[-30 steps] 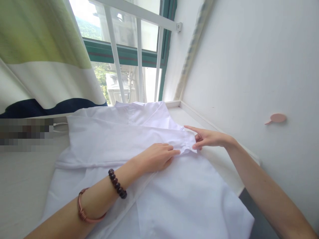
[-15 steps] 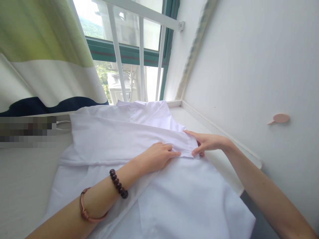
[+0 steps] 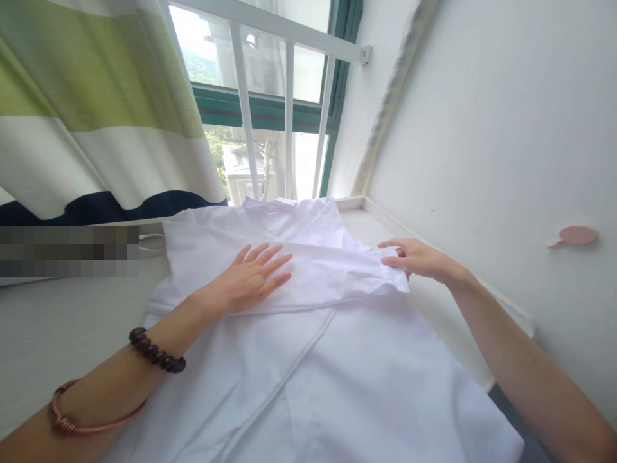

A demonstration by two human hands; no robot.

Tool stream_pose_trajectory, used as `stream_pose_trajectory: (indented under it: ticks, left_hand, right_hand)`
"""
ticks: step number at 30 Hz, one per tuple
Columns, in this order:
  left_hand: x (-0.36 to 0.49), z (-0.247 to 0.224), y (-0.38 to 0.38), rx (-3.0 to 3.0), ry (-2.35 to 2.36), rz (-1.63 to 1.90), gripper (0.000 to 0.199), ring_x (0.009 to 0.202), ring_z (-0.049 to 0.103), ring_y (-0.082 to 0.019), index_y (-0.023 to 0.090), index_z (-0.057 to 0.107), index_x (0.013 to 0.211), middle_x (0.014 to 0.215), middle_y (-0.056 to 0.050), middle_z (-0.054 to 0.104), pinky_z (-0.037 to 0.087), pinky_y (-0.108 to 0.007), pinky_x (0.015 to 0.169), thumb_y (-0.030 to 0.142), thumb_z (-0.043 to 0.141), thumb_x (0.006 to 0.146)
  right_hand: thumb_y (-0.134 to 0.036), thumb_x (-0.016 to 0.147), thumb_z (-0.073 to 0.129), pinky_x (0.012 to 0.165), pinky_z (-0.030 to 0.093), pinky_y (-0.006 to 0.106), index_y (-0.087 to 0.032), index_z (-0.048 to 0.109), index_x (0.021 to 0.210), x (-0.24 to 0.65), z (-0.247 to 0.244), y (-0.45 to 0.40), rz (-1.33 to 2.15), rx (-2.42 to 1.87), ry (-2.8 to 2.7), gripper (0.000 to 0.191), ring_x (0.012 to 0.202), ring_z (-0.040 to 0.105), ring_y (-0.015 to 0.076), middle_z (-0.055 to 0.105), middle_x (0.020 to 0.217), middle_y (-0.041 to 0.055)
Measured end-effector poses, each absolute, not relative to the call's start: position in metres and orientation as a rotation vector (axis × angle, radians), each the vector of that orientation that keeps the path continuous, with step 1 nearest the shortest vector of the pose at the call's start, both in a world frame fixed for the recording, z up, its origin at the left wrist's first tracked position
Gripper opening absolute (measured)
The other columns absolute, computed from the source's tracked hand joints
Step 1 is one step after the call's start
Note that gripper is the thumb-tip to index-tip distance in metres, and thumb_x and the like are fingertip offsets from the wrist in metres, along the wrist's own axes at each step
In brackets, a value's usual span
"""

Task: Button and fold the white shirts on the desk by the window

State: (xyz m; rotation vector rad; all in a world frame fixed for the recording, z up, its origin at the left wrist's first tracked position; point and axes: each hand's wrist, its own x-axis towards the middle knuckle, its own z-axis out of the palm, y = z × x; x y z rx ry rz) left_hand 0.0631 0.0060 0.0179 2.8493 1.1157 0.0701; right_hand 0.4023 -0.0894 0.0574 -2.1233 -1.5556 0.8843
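A white shirt lies spread over a pale surface, its collar end toward the window. One sleeve is folded across the upper part, with its cuff at the right. My left hand rests flat on that sleeve, fingers spread. On the left wrist are a dark bead bracelet and a copper-coloured bangle. At the cuff, my right hand pinches the cloth between thumb and fingers; some of its fingertips are hidden.
A barred window stands at the far side, and a striped curtain hangs at the left. The white wall on the right carries a pink hook. A raised white ledge runs along that wall.
My left hand has slid left along the sleeve from near the cuff and spread its fingers. My right hand keeps its pinch on the cuff, whose edge has lifted slightly. The view has shifted left.
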Motion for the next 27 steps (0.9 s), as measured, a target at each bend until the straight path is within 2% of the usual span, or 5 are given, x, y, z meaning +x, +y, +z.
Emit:
stream_pose_trajectory:
  ticks: [4,8,17,22,27]
  left_hand:
    - [0.045,0.002,0.009,2.768,1.315,0.015,0.06,0.146,0.012,-0.029,0.031,0.026,0.151,0.159,-0.003,0.018,0.009,-0.056,0.115,0.057,0.019,0.097]
    - [0.042,0.001,0.006,2.784,1.347,0.049,0.06,0.146,0.015,-0.026,0.03,0.027,0.15,0.159,-0.001,0.02,0.008,-0.052,0.117,0.055,0.018,0.097]
    - [-0.024,0.027,0.03,2.45,1.962,0.484,0.046,0.122,0.049,-0.038,0.008,0.052,0.122,0.126,-0.024,0.053,0.039,-0.05,0.101,0.039,0.037,0.091]
    - [-0.067,0.037,0.024,2.066,1.796,0.335,0.059,0.095,0.066,-0.029,0.017,0.051,0.112,0.106,-0.012,0.064,0.054,-0.036,0.08,0.058,0.062,0.071]
    - [-0.087,0.043,0.01,1.7,1.52,0.337,0.075,0.082,0.069,-0.025,0.026,0.04,0.12,0.09,-0.002,0.072,0.054,-0.032,0.067,0.048,0.076,0.059]
  right_hand:
    - [-0.033,0.085,0.059,0.061,0.055,0.03,-0.014,0.044,0.135,0.403,0.057,-0.093,0.941,-2.397,-1.681,0.056,0.073,0.066,0.0217,0.065,0.084,0.0078]
    - [-0.035,0.086,0.054,0.086,0.051,0.042,-0.014,0.048,0.135,0.382,0.063,-0.08,0.385,-2.736,-1.932,0.053,0.108,0.061,0.0322,0.061,0.12,0.0172]
    - [-0.052,0.095,0.032,0.114,0.028,0.039,-0.012,0.028,0.15,0.283,0.032,-0.03,0.158,-1.917,-2.486,0.068,0.14,0.031,0.0283,0.033,0.152,0.0152]
    - [-0.055,0.097,0.017,0.119,0.011,0.044,-0.016,0.02,0.153,0.269,-0.003,-0.021,0.239,-1.823,-2.52,0.068,0.147,0.008,0.0275,0.012,0.16,0.0107]
    - [-0.057,0.097,0.015,0.119,0.008,0.045,-0.018,0.017,0.154,0.274,-0.009,-0.026,0.251,-1.863,-2.495,0.069,0.147,0.005,0.0271,0.009,0.16,0.0113]
